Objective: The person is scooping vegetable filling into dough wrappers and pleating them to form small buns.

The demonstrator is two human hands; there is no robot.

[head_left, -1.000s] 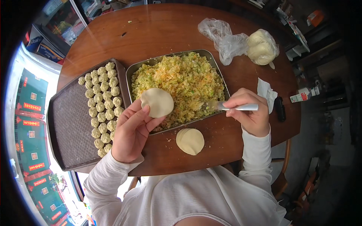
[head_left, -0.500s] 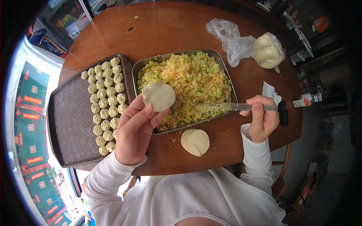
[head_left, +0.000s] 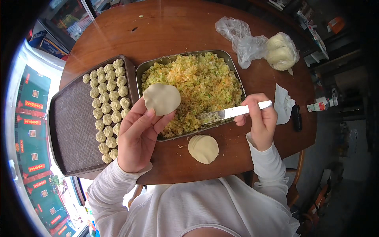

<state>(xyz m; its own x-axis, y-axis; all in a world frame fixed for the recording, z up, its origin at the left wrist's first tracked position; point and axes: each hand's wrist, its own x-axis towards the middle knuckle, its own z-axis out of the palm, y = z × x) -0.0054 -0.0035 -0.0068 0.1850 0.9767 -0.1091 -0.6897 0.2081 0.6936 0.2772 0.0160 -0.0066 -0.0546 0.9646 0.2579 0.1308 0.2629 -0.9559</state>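
Between the thumb and fingers of my left hand [head_left: 138, 136] is a round, flat dough wrapper [head_left: 162, 99], held over the near left part of a metal tray [head_left: 139, 75]. That tray is heaped with chopped yellow-green filling [head_left: 197, 81] flecked with orange. My right hand [head_left: 258, 120] grips a spatula [head_left: 233, 113] by its handle; its flat metal blade dips into the filling near the tray's near right edge, with bits stuck to it. A stack of dough wrappers [head_left: 203, 149] lies on the table just in front of the metal tray.
To the left, a dark baking tray [head_left: 73, 130] carries rows of small pleated dumplings [head_left: 106, 107]. A plastic bag [head_left: 241, 41] with a dough ball [head_left: 282, 51] rests at the far right. White tissue [head_left: 283, 104] and a black object [head_left: 297, 117] lie at the wooden table's [head_left: 173, 21] right edge.
My right hand has shifted slightly left and turned the spatula, so its flat side now faces up, angled into the filling. My left hand and its wrapper have drifted slightly left.
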